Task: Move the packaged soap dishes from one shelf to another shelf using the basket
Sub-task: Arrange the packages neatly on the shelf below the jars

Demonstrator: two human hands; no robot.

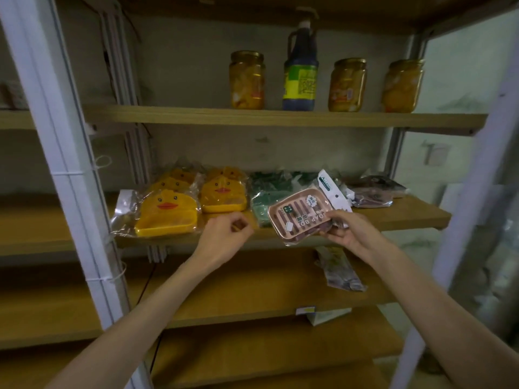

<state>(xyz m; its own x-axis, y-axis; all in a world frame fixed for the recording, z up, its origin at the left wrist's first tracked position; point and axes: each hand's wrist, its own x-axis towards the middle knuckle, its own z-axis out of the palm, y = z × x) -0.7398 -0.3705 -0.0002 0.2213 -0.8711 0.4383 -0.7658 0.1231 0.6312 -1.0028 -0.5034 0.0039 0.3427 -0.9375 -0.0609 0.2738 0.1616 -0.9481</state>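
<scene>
Wooden shelf boards on a white metal frame fill the view, with a pale wall behind. On the top shelf stand three glass jars of yellow fruit and a dark plastic bottle with a green label. On the middle shelf lie yellow duck-faced soap dishes in clear bags, green packaged dishes and dark brownish ones, the last too blurred to make out. The right hand pinches a pink slatted soap dish in clear wrap by its right end, tilted, over the shelf's front edge. The left hand hovers just beside it, fingers loosely curled, holding nothing. A crumpled packet lies on the lower shelf, where bare board stretches to its left. No basket shows.
</scene>
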